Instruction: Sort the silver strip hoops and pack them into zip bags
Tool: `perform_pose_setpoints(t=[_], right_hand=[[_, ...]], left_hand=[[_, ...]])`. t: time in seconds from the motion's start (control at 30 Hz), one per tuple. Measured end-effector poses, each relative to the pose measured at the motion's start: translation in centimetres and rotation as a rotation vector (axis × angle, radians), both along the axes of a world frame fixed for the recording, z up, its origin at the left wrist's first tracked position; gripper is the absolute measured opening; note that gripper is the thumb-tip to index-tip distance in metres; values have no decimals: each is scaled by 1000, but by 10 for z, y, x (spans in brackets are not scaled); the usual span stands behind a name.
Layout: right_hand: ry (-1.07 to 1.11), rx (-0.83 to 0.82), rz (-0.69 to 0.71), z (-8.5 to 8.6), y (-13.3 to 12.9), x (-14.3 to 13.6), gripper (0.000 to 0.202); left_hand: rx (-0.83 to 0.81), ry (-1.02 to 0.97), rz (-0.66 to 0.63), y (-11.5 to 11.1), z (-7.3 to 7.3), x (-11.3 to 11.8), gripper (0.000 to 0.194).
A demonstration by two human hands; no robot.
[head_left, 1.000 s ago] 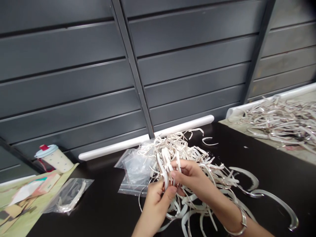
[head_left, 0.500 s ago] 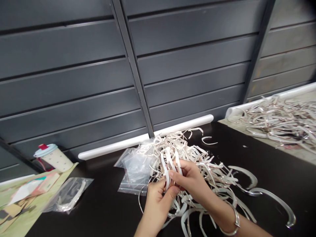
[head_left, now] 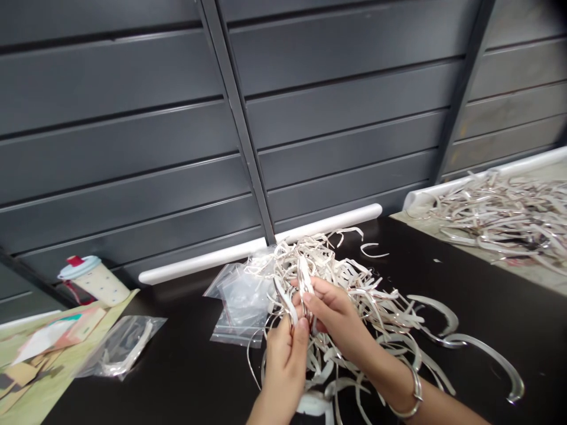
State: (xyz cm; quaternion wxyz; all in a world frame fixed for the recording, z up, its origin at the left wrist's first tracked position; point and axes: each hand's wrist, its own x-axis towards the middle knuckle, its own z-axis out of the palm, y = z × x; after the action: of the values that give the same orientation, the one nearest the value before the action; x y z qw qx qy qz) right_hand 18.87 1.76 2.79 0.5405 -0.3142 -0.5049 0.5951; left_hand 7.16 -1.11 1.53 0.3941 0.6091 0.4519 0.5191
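My left hand (head_left: 283,354) is closed around the lower ends of thin curved strips, white with shiny metallic edges. One strip (head_left: 286,300) leans out to the left from its grip. Beside it, my right hand (head_left: 333,311) pinches a small bundle of upright strips (head_left: 304,274) between thumb and fingers. The two hands almost touch, and their fingers hide the strips' lower parts. Under and behind them spreads a tangled pile of similar strips (head_left: 349,274). Clear zip bags (head_left: 241,304) lie just left of the pile.
The black table (head_left: 177,366) carries a filled clear bag (head_left: 124,345) at left. A lidded cup (head_left: 100,283) stands by papers (head_left: 53,339). Loose curved strips (head_left: 491,348) lie at right, with another heap (head_left: 509,215) beyond. A white tube (head_left: 212,257) runs along the grey panel wall (head_left: 345,88).
The strips between my hands have separated: one now tilts left in my left hand, while the others stand together in my right. Both hands have shifted slightly.
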Motion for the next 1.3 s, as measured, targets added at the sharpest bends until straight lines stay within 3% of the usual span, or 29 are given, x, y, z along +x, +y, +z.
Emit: perform_pose_setpoints(t=[0.1,0.17,0.27,0.33,0.37,0.43,0.57,0.63,0.7,0.77,0.87,0.97,1.13,1.23,1.3], right_hand=[[-66,0,124,-3,2,5,27],[-89,61,136,-4,4,7,26],[-129,220,-63,-2,6,10,26],[-321,340,-150,1,5,10,13],[-473,401,-118,1,4,10,6],[-807,530,75,-2,-2,8,14],[-1362,820,488,-30,-15,-4,17],[-1526,891,553,-47,-20,-13,15],[-1590,917,574,-61,-23,-22,6],[-1612,917,607,-69,-24,-28,10],[-1588,940,616,-65,-20,-27,15],[-1382,909,584,-45,-7,-10,17],[-684,463,464,-9,21,26,13],[-329,209,379,-5,27,31,18],[-166,159,317,-7,27,26,18]], left_hand=[[-65,57,-145,4,4,-4,32],[-93,74,-208,7,7,-8,31],[-64,-71,-109,12,12,-19,27],[-17,-214,-1,16,15,-27,24],[11,-273,37,17,17,-31,24],[59,-347,73,19,19,-37,23],[61,-394,39,19,22,-39,22],[36,-404,8,18,22,-36,23],[6,-419,-16,17,22,-34,23],[-25,-440,-26,17,22,-33,24],[-56,-457,-44,18,23,-32,26],[-58,-465,-48,19,25,-34,27],[-88,-436,-42,18,25,-36,28],[-154,-372,-112,17,21,-33,28],[-208,-366,-158,16,16,-29,30]])
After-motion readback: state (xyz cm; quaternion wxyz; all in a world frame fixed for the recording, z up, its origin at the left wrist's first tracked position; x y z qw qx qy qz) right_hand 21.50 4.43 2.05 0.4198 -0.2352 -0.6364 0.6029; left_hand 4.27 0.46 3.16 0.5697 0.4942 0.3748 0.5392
